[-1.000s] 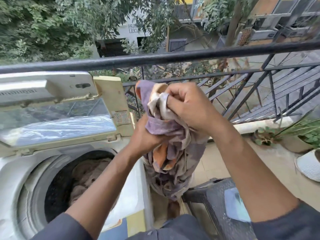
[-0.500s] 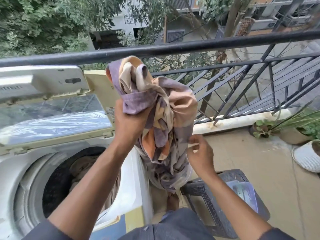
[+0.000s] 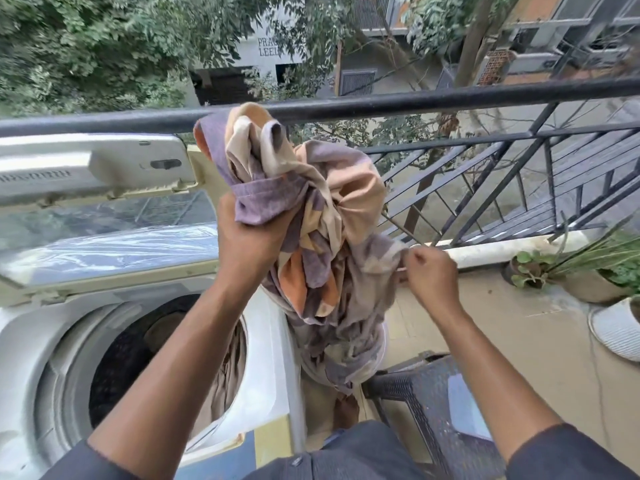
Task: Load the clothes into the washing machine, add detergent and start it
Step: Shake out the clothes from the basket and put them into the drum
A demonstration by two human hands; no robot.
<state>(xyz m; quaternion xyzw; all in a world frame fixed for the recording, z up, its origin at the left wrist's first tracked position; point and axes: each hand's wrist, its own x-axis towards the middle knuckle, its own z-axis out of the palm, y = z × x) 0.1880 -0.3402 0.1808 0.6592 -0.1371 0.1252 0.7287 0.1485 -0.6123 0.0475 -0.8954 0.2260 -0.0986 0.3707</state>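
Legible writing: I read "PRA" above "LEEL" on the white building wall [image 3: 273, 50] beyond the trees; the rest of both words is hidden by foliage. Embossed lettering on the raised washing machine lid [image 3: 104, 188] appears reversed and I cannot read it. A small label sits on the lid's right frame, too small to read.

Containers: the top-loading washing machine [image 3: 270, 358] stands at left with its lid propped upright against the black railing [image 3: 450, 98]. Its drum [image 3: 114, 368] is open and holds brownish clothes [image 3: 225, 372], one fold lying up against the drum's right rim. At right, on the balcony floor, a tan plant pot [image 3: 588, 285] holds long green leaves, with a smaller pot of round leaves beside it and a white ribbed pot [image 3: 616, 334] in front.

Task item: I hold a bunched cloth [image 3: 325, 258], patterned purple, orange and cream, in the air to the right of the drum opening and above the machine's right edge. My left hand [image 3: 249, 244] is clenched round its upper part, with fabric billowing above the fist to railing height. My right hand [image 3: 429, 275] pinches the cloth's right edge lower down. The cloth's tail hangs down between the machine and a dark woven plastic stool [image 3: 429, 403].
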